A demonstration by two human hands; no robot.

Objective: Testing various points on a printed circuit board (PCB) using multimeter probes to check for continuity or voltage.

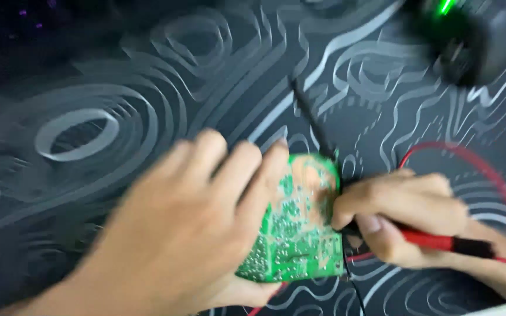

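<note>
I see no packages, labels, signs or screens anywhere in front of me here.

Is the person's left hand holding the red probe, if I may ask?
No, the right hand grips the red probe; the left hand holds the green circuit board.
</note>
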